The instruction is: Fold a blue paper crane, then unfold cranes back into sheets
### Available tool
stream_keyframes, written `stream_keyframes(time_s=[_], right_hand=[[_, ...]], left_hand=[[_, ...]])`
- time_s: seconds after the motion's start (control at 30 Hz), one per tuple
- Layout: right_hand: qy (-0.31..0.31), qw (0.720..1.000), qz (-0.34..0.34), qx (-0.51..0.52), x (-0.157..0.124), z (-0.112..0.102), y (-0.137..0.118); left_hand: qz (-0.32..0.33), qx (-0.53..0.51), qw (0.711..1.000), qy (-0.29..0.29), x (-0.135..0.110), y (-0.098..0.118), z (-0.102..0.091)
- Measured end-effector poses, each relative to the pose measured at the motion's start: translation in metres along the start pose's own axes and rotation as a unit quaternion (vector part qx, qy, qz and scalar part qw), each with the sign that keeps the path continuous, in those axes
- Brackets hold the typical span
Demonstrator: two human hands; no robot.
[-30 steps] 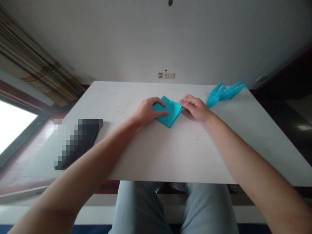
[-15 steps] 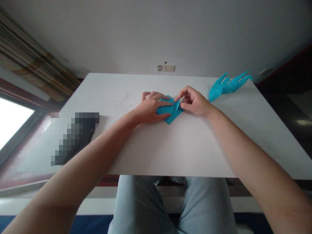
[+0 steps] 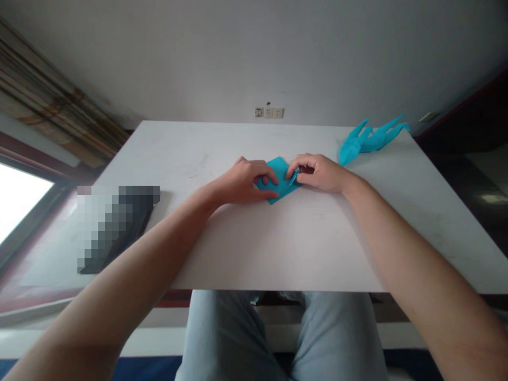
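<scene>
On the white worktop [image 3: 278, 238], near its middle, lies a folded blue paper [image 3: 278, 170]; the left hand [image 3: 248, 181] rests on its left part, thumb and fingers apart, while the right hand [image 3: 319, 172] pinches a raised flap near its right corner. Blue folded figures [image 3: 371, 142] sit toward the far right corner

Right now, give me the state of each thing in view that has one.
Blue paper: folded, flap raised at right.
Left grip: resting open on paper.
Right grip: pinching the flap.
Blue folded figures: pointed tips raised.
Wall sockets: nothing plugged in.
Dark object: pixelated, unclear.
</scene>
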State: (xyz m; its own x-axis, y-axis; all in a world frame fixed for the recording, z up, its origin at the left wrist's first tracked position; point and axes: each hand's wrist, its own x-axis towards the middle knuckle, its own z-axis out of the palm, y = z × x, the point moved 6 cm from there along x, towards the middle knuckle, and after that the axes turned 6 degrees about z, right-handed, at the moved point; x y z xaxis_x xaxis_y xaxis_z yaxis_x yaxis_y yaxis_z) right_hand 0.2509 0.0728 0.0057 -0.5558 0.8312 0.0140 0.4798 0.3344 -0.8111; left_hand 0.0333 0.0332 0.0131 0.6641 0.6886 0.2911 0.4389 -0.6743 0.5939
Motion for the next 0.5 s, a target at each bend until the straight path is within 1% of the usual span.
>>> stream_keyframes(time_s=[0.13, 0.27, 0.4, 0.5], right_hand=[[0.001, 1.0, 0.014, 0.006, 0.0024, -0.0014, 0.0047], [0.025, 0.999, 0.011, 0.024, 0.0036, -0.0014, 0.0077], [0.06, 0.998, 0.006, 0.035, 0.0048, 0.0032, 0.0089], [0.074, 0.997, 0.01, 0.025, 0.0063, 0.0069, 0.0103]], left_hand=[[-0.004, -0.005, 1.0, -0.015, -0.0003, -0.0032, 0.0008], [0.005, 0.003, 1.0, -0.028, 0.0009, -0.0004, -0.0005], [0.015, 0.002, 1.0, -0.016, 0.0014, 0.0036, 0.0008], [0.013, 0.026, 1.0, -0.003, 0.0014, 0.0038, 0.0037]])
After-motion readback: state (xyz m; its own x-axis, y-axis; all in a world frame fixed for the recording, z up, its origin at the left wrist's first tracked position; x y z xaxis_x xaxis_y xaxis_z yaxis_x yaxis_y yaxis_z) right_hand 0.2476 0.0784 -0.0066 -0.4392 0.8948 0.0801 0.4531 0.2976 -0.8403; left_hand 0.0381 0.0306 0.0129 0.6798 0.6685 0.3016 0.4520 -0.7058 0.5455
